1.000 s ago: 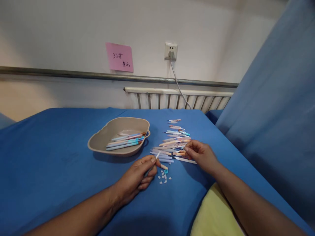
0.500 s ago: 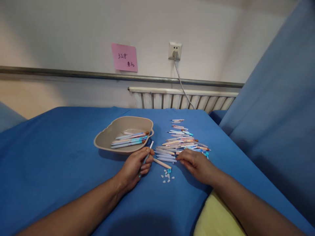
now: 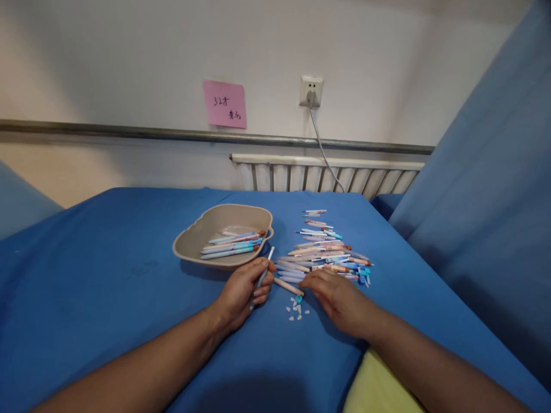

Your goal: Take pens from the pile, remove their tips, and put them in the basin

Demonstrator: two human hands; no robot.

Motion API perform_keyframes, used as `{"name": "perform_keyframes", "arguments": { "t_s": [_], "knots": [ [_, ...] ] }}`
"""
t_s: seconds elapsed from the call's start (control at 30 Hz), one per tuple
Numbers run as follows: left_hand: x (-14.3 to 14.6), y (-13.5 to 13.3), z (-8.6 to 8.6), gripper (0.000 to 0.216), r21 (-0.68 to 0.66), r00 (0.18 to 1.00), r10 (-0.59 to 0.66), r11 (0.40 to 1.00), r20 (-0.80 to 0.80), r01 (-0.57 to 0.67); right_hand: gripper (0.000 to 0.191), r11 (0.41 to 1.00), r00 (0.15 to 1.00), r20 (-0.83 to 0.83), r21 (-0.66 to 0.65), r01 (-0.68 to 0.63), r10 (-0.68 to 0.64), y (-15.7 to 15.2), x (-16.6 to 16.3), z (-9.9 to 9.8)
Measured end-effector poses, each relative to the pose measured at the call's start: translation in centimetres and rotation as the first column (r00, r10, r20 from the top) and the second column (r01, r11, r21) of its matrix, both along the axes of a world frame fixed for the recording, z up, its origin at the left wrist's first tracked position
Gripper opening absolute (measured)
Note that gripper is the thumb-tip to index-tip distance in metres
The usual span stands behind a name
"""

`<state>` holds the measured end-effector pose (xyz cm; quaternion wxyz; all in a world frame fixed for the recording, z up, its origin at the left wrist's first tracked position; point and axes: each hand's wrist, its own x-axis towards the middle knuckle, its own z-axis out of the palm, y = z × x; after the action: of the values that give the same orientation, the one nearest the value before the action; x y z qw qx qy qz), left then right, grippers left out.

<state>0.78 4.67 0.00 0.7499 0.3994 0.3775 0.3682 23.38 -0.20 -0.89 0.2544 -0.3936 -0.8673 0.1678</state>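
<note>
My left hand (image 3: 248, 288) is closed round a light-blue pen (image 3: 261, 279), tilted with its white end pointing up, just in front of the beige basin (image 3: 183, 255). Several pens (image 3: 228, 251) in pale blue, pink and orange lie inside that basin. My right hand (image 3: 338, 298) is over the near edge of a spread of pens and pen parts (image 3: 321, 251). Its fingers are bent together by the lavender barrels (image 3: 291, 275); whatever is between them is hidden. Between my hands rest a cream pen barrel (image 3: 289, 286), a small turquoise piece (image 3: 299, 299) and several little white pieces (image 3: 299, 310).
A blue cloth (image 3: 129, 275) covers the surface. Yellow fabric (image 3: 381, 384) lies under my right forearm. Behind are a white rail (image 3: 327, 162), a wall socket (image 3: 310, 92) with a cable, and a pink note (image 3: 224, 104). A blue curtain (image 3: 482, 172) hangs at the right.
The view has swung slightly left. My right hand has moved a little left along the near pens, uncovering blue pieces at its right. My left hand still holds the pen.
</note>
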Motion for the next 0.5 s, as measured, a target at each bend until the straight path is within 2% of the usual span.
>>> {"name": "perform_keyframes", "arguments": {
  "t_s": [0.1,0.17,0.3,0.4,0.5],
  "knots": [
    [0.0,0.0,0.1,0.017,-0.002,1.000,-0.007,1.000,-0.016,0.007,0.038,0.990,0.987,-0.081,0.017,0.138,-0.137,0.5,0.9,-0.3],
    [0.1,0.0,0.2,0.017,-0.005,1.000,0.000,1.000,-0.028,-0.001,0.034,0.964,0.959,-0.105,0.012,0.266,-0.264,1.0,1.9,-0.2],
    [0.2,0.1,0.2,0.017,0.002,1.000,0.007,1.000,-0.029,-0.007,0.025,0.892,0.891,-0.043,-0.019,0.452,-0.452,1.9,4.4,0.7],
    [0.2,0.2,0.2,0.018,0.016,0.999,0.001,1.000,-0.048,0.000,0.024,0.855,0.858,0.048,-0.072,0.514,-0.511,2.2,5.7,1.6],
    [0.2,0.3,0.1,0.018,0.029,0.998,-0.012,1.000,-0.058,0.013,0.021,0.851,0.859,0.127,-0.128,0.510,-0.496,2.1,6.5,2.1]
  ]
}}
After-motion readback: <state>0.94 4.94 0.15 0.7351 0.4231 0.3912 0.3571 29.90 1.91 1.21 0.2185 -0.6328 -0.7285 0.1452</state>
